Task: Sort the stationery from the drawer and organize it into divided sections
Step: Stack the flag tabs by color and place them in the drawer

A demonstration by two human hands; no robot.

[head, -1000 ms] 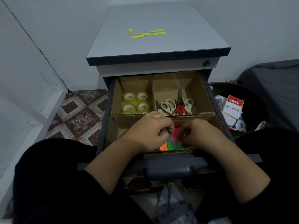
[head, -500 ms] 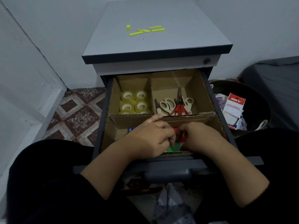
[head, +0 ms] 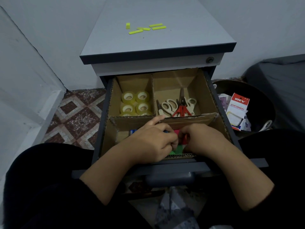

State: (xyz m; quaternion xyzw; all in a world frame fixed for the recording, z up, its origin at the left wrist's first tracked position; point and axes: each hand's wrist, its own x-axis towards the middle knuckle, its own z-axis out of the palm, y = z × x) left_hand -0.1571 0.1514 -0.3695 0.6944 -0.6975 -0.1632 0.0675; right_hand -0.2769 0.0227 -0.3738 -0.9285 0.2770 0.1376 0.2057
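A: Since the last frame both hands slid nearer in the front section; left index finger now lies on the divider.
B: Layout?
A: Drawer (head: 105, 113) open, cardboard sections. Scissors (head: 177, 106) far right, tape rolls (head: 135, 103) far left.
B: Grip?
A: Left hand (head: 151, 142) and right hand (head: 203, 138) both curled, pinching the colored sticky notes (head: 179, 148) near front. Blue item beside the left hand, unclear.

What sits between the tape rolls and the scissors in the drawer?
In the head view, an upright cardboard divider separates the tape rolls from the scissors; nothing else lies between them.
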